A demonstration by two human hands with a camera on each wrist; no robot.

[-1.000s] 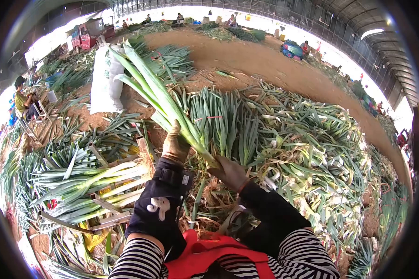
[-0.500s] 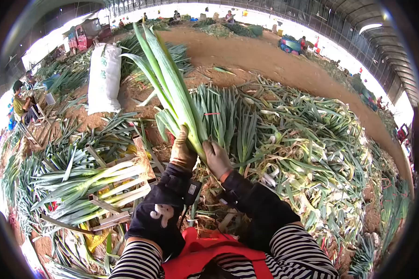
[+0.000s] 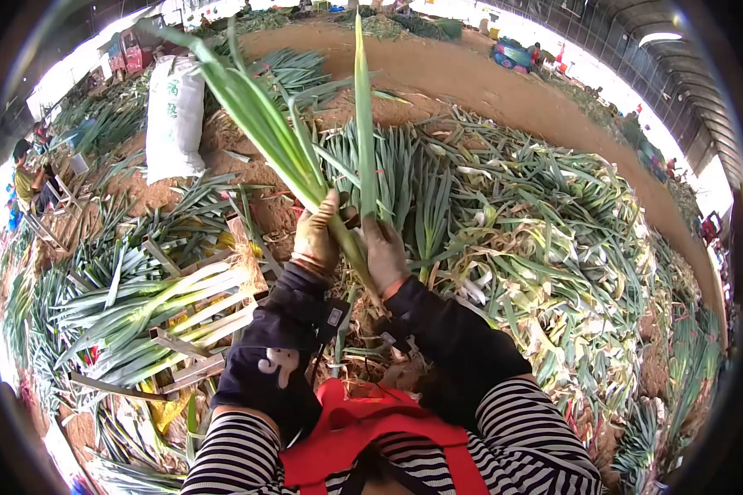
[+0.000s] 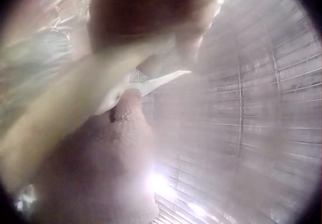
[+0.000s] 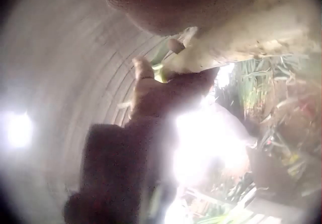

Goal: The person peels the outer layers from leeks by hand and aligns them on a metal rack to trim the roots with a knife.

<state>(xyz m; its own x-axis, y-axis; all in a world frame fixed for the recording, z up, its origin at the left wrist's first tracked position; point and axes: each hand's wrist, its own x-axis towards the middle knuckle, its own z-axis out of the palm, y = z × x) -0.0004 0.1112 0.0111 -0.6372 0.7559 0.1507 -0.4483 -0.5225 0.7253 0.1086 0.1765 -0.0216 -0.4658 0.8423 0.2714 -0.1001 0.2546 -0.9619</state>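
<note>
In the head view my gloved left hand (image 3: 316, 237) grips a leek (image 3: 264, 124) around its stalk, the green leaves fanning up to the left and the root end pointing down toward me. Close beside it, my gloved right hand (image 3: 386, 254) pinches a single long green leaf (image 3: 364, 124) that stands nearly upright, apart from the other leaves. The lower stalk passes just left of the right hand. Both wrist views are blurred; a pale stalk (image 4: 55, 108) crosses the left wrist view, and a pale stalk (image 5: 251, 33) also shows in the right wrist view.
Leeks with roots lie across a metal rack (image 3: 186, 342) on the left. Tied leek bundles (image 3: 396, 177) stand ahead, beside a broad heap of stripped leaves (image 3: 545, 272) on the right. A white sack (image 3: 175, 120) stands at the back left. Beyond runs a dirt path (image 3: 470, 78).
The right hand has moved from the leek's lower stalk up beside the left hand, and one leaf now stands apart in its fingers. The leek tilts further left.
</note>
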